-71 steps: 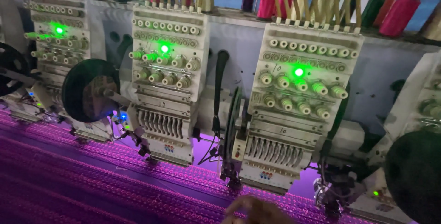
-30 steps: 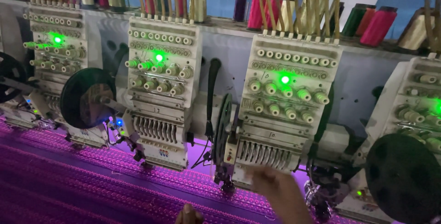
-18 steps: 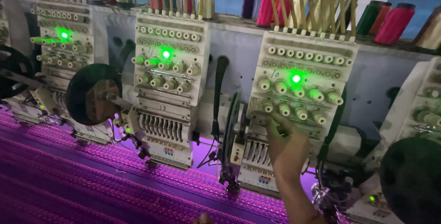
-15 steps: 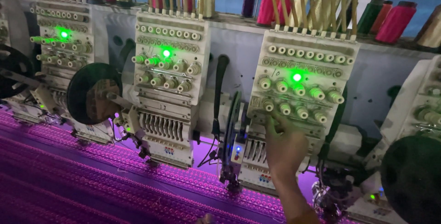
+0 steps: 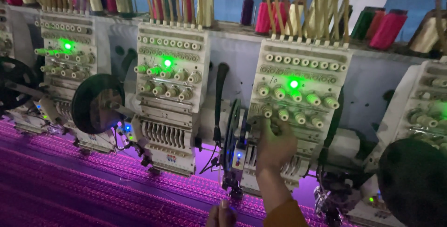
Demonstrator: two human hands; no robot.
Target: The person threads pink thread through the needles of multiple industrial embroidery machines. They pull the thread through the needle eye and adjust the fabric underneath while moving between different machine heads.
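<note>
Knob point(image 5: 267, 111) at left end of lower row on third embroidery head point(image 5: 298, 115), just below lit green lamp point(image 5: 294, 84); reached from below by right hand point(image 5: 275, 145). Fingers point(image 5: 274, 127) curled up against knob and its neighbour, closed loosely on or about it; true pinch cannot be told, fingertips being hidden behind hand. Left hand point(image 5: 221, 214) low at bottom edge of view, over purple fabric point(image 5: 70, 180); only knuckles visible, so opening and contents cannot be told. For good execution, judged from this view: grip knob alone, between thumb and forefinger. Keep knuckles off adjacent knobs in same row, which stand close together. Turn in small increments; avoid pulling outward. Keep wrist and orange sleeve point(image 5: 286, 213) clear of needle bars point(image 5: 288, 164) directly below and of black lever point(image 5: 231, 136) at left of head. Keep forearm off threads point(image 5: 302, 8) running down from cones point(image 5: 265, 17) on top shelf. Hold left hand away from stitching area while head indicator is lit. Adjacent heads point(image 5: 170, 96) similarly lit; avoid leaning toward black disc point(image 5: 95, 103).
</note>
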